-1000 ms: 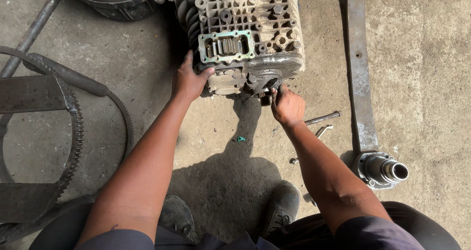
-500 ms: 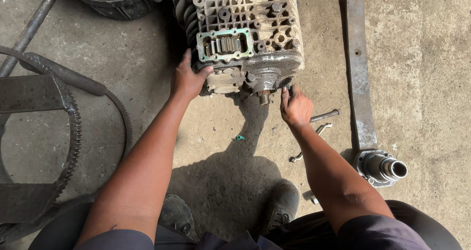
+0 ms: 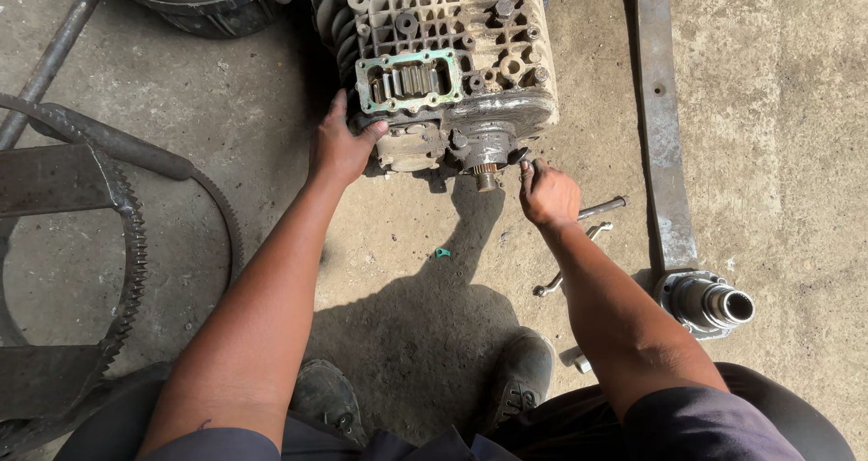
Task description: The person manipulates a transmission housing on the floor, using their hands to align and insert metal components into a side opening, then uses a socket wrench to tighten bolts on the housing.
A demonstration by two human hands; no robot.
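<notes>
gearbox housing (image 3: pixel 443 63) sits on the concrete floor (image 3: pixel 768 108) at the top middle of the view, ribbed casting facing up, a green-gasketed opening (image 3: pixel 409 79) showing gear teeth inside. short splined shaft (image 3: pixel 486 176) sticks out of the near face, toward the person.

left hand (image 3: pixel 339 149) clamps the near left corner of the housing, thumb hooked under the gasket edge, fingers wrapped round the side; reads as bracing the casting so it does not shift. right hand (image 3: pixel 547 194) is closed on a slim dark tool whose tip reaches the round flange beside the shaft; tool mostly hidden by the fist, kind unclear.

loose on the floor just right of the right hand: a socket extension bar (image 3: pixel 604 208), and a spanner (image 3: pixel 570 267) below it, kept within reach. small green scrap (image 3: pixel 442 253) lies between the arms. long steel bar (image 3: pixel 660 117) runs down the right side to a hub spindle (image 3: pixel 710 300). toothed ring gear (image 3: pixel 136 244) lies at left. two work shoes at bottom edge.
</notes>
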